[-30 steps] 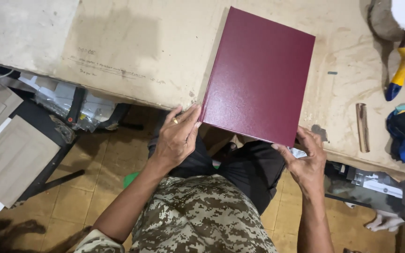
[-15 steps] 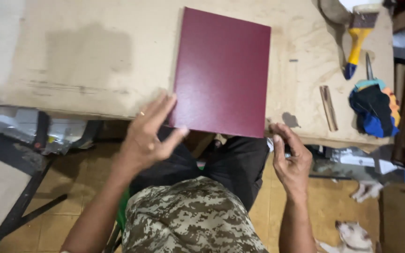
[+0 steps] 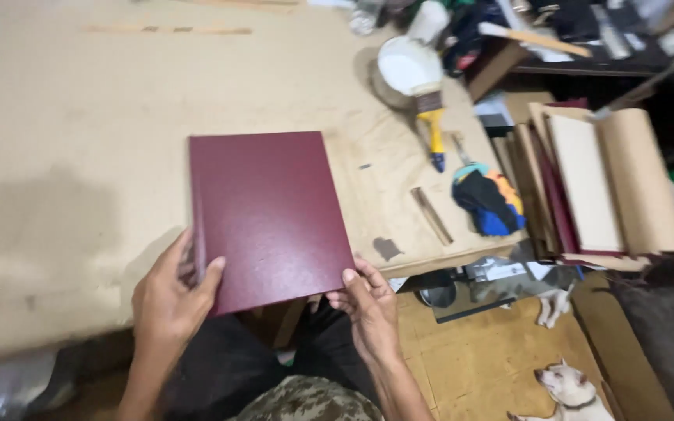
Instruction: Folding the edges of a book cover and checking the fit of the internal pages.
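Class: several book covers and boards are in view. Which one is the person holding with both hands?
The closed maroon hardcover lying flat on the table, gripped at its near edge by the left hand and right hand. The others stand stacked at the table's right end, untouched.

dim warm indoor light, soft shadows, motion blur toward the edges.

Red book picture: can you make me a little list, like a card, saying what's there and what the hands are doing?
Book: dark red hardcover book, closed, flat on the table, near edge overhanging
Left hand: grips the book's near left corner
Right hand: holds the near right corner
Beside it: yellow-handled brush, white bowl, colourful cloth
Floor: white dog lying down
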